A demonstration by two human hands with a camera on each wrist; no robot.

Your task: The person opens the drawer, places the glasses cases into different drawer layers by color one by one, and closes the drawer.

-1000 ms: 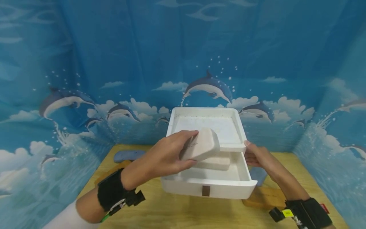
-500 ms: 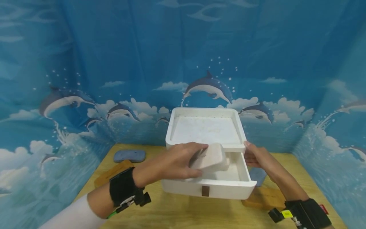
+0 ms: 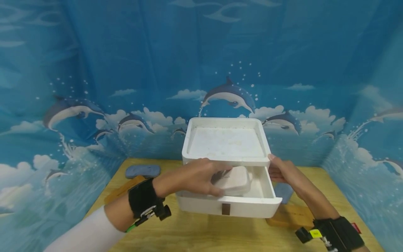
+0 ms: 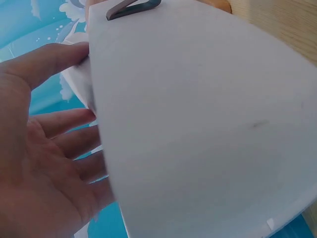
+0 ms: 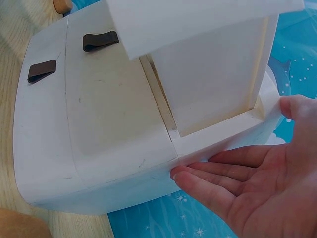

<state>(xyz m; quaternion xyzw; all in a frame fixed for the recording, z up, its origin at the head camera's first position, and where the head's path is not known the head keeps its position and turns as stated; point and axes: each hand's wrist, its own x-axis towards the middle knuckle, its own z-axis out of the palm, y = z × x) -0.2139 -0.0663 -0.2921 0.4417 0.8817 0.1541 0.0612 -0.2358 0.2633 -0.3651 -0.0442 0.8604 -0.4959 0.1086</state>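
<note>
Pale block: a flat, rounded beige block (image 3: 234, 179) lies low inside the open drawer, resting on a second pale block that shows only as a sliver beneath it. Its long axis runs left to right, parallel to the drawer front, and its broad face points up.
Drawer: the white drawer (image 3: 230, 206) is pulled out toward the bench's near edge, with a small brown pull tab at the middle of its front.
Drawer unit: a white box (image 3: 226, 140) with a shallow tray top stands near the middle of the bench, toward its far edge.
Left hand: the left hand (image 3: 196, 175) reaches into the drawer from the left, fingers curled over the block's top and thumb along its near side, holding it.
Right hand: the right hand (image 3: 278, 171) lies flat against the unit's right wall, fingers straight and together, gripping nothing.
Bench: the wooden bench (image 3: 201, 234) also carries a blue-grey oval pad (image 3: 142, 171) near its far left corner.
</note>
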